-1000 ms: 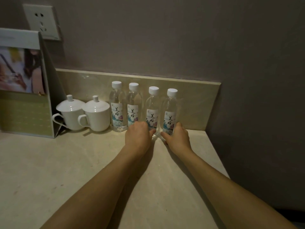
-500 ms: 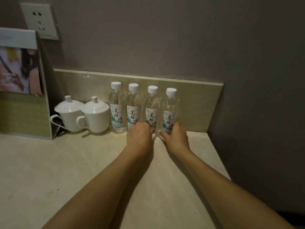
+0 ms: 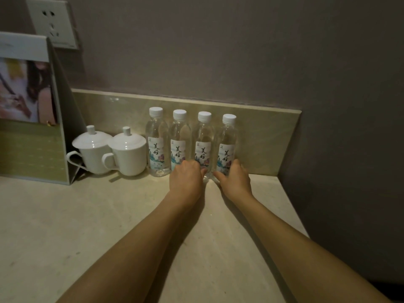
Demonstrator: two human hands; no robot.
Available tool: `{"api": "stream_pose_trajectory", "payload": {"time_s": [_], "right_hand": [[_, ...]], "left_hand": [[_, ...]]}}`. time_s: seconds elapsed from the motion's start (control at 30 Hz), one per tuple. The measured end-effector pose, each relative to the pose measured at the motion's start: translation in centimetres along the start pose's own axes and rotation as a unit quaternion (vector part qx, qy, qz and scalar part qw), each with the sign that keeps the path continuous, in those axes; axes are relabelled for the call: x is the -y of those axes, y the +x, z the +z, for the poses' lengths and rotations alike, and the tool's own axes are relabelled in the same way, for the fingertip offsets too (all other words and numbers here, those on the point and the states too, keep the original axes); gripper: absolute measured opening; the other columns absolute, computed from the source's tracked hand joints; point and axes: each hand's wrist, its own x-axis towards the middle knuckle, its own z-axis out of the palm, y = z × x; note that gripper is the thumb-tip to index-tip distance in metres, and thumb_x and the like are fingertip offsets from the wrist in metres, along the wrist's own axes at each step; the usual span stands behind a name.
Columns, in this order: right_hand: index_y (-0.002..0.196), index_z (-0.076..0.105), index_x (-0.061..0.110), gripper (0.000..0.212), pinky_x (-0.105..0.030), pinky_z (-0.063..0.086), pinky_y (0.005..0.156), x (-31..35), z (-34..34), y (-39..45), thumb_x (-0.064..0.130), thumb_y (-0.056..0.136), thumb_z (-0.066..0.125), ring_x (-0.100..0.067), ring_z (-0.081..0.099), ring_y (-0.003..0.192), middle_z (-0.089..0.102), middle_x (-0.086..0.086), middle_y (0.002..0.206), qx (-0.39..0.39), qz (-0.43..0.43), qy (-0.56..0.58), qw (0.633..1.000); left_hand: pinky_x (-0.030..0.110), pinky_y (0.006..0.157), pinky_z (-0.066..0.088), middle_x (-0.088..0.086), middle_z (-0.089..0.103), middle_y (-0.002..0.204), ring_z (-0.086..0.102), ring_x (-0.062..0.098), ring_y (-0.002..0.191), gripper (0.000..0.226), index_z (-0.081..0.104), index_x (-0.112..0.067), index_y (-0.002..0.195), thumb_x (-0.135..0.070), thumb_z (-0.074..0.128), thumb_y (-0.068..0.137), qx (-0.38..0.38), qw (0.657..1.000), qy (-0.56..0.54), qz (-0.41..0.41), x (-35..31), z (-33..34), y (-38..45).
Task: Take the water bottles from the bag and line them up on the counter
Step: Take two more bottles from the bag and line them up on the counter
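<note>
1. Four bottles stand upright in a row on the counter [image 3: 131, 226], against the low backsplash [image 3: 262, 141], sides touching or nearly so, white caps on, labels facing out.
2. The left hand [image 3: 185, 179] is at the base of the second bottle [image 3: 178, 143] and third bottle [image 3: 203, 145]. Its fingers curl round the foot of the second; its thumb reaches toward the third. Whether it truly clasps the second or only rests against it, I cannot tell.
3. The right hand [image 3: 235, 181] is at the base of the fourth bottle [image 3: 227, 147], thumb on the near-left side, fingers wrapped round the right side: grasping it low down.
4. The two thumbs nearly meet in front of the third bottle.
5. The first bottle [image 3: 156, 141] stands just left of the left hand, untouched.
6. Further left of that hand are two lidded white cups [image 3: 129, 156], then a standing card [image 3: 30, 136].
</note>
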Motion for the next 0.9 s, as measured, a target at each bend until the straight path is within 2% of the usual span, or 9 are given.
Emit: {"api": "stream_pose_trajectory", "payload": {"time_s": [0.6,0.9], "right_hand": [[0.131,0.043,0.011,0.054,-0.044,0.05,0.091,-0.27,0.55,-0.08,0.034,0.089,0.067,-0.029,0.053,0.12,0.05,-0.009,0.133,-0.025,-0.006,-0.007,1.0],[0.128,0.046,0.012,0.052,-0.045,0.051,0.09,-0.53,0.47,0.0,0.036,0.087,0.068,-0.029,0.054,0.116,0.051,-0.009,0.13,-0.026,-0.014,-0.008,1.0]], "left_hand": [[0.04,0.077,0.056,0.014,0.069,0.102,0.067,0.031,0.094,0.039,0.069,-0.009,0.113,-0.042,0.056,0.098,-0.005,1.0,-0.021,0.007,0.62,0.56,0.25],[0.035,0.068,0.049,0.011,0.067,0.093,0.064,0.027,0.083,0.036,0.07,-0.008,0.106,-0.041,0.057,0.097,-0.002,0.999,-0.045,0.008,0.8,0.65,0.48]]}}
